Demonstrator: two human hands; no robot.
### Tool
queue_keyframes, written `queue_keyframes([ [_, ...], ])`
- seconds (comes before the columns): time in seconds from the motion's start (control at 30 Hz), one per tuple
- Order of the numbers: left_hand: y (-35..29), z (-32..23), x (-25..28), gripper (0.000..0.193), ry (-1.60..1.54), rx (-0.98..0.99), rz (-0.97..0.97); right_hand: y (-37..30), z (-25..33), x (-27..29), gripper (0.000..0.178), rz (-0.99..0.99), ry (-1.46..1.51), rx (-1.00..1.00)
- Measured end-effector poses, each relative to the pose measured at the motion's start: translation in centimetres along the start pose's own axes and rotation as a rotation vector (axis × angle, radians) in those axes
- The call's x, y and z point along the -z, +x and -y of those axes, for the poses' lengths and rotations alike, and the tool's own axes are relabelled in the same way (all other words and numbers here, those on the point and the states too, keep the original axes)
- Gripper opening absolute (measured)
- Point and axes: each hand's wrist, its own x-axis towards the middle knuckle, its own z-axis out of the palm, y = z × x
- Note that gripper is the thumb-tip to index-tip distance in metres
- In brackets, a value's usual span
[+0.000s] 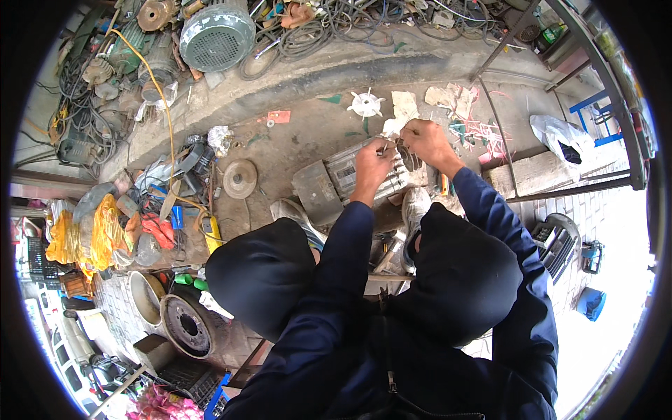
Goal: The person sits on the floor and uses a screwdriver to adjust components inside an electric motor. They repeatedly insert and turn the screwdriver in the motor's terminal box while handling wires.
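A grey electric motor (336,180) lies on its side on the floor between my shoes, its open end toward the right. My left hand (374,165) is closed at the top of that end, fingertips pinched together. Just beside it, my right hand (428,144) is closed too, its fingers drawn together over the motor's open end. Whatever thin piece lies between the fingertips is too small to make out. A dark ring of windings (413,161) shows partly below my right hand. Beyond the hands sit a white cooling fan (366,104) and a crumpled paper scrap (404,106).
Left of the motor lies a round metal end cover (240,178), with a yellow meter (212,233) nearby. Pink and white strips (483,136) litter the right side. A large motor (217,38) and tangled cables (301,38) line the back. A wooden beam (535,173) lies right.
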Motion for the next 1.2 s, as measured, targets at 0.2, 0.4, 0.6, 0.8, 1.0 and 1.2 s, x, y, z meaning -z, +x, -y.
queue_keyframes([
  [0.2, -0.5, 0.6, 0.4, 0.006, -0.328, 0.101, 0.069, -1.2, -1.3, -0.6, 0.026, 0.023, 0.456, -0.33],
  [0.4, -0.3, 1.0, 0.0, 0.006, -0.178, 0.058, 0.002, -3.0, -1.6, -2.0, 0.023, -0.099, 0.772, -0.455],
  [0.6, -0.6, 0.6, -0.3, 0.007, -0.174, 0.077, -0.046, -3.9, -1.3, -2.6, 0.019, -0.188, 0.677, -0.416],
  [0.8, 0.1, 2.8, -0.2, 0.021, 0.149, -0.111, -0.095, -3.2, -2.2, -1.9, 0.019, -0.152, -0.509, 0.64],
  [1.0, 0.9, 4.5, 0.2, 0.011, 0.059, -0.116, 0.028, -2.5, -3.9, -0.6, 0.021, -0.088, -0.691, 0.761],
  [1.2, 0.6, 3.6, 0.8, 0.006, -0.249, -0.023, 0.162, -1.3, -2.7, -4.0, 0.042, 0.016, -0.195, 0.052],
])
